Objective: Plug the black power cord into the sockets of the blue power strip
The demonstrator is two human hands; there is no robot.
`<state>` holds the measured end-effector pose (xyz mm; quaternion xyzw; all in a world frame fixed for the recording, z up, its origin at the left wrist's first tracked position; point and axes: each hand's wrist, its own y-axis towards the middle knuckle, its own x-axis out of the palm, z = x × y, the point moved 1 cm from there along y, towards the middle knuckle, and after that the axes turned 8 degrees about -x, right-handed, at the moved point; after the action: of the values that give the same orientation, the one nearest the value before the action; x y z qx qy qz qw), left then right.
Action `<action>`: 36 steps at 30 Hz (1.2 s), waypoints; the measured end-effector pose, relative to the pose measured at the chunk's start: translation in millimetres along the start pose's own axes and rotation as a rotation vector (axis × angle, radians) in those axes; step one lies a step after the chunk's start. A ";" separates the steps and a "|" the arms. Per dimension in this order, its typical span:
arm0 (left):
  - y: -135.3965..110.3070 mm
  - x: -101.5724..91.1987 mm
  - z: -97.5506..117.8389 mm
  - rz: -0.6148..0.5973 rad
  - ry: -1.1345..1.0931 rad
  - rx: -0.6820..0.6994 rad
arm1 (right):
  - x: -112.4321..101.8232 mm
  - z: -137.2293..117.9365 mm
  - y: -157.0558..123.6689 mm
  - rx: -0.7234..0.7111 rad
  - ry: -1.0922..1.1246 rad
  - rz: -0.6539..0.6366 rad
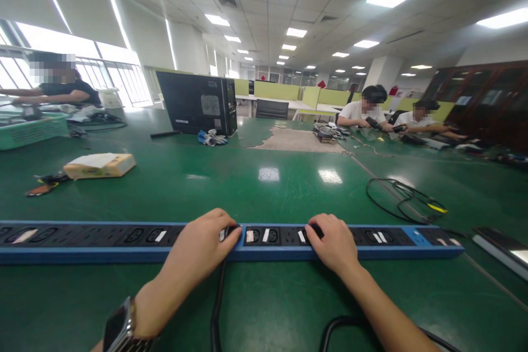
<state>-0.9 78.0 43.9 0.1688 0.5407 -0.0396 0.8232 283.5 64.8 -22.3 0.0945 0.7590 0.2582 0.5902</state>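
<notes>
A long blue power strip with black socket panels lies across the table in front of me. My left hand is closed at its middle, thumb and fingers round a dark plug held against the sockets. A thick black cable runs down from under that hand over the strip's near edge. Further right, my right hand rests on the strip with thumb and fingers drawn together. Something dark shows between them, mostly hidden by the hand. White labels mark several sockets. A wristwatch is on my left wrist.
On the green table lie a yellow tissue pack, a coiled black cable, gloves and a black computer case. A dark flat device is at right. A green basket stands left. Other people sit beyond.
</notes>
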 end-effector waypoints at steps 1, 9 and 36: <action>-2.7 0.2 -1.1 -0.013 -0.007 0.007 | 0.1 0.1 0.0 0.003 -0.002 -0.001; -15.6 5.1 -9.2 -0.012 -0.001 -0.034 | 0.3 -0.4 -0.2 0.004 -0.016 0.007; -22.4 31.9 -15.7 -0.318 -0.859 -0.566 | -2.7 -0.5 0.0 0.004 0.013 -0.011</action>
<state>-7.1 65.7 4.2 -0.1749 0.1639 -0.0820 0.9674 283.8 63.4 -20.0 0.0898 0.7637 0.2540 0.5866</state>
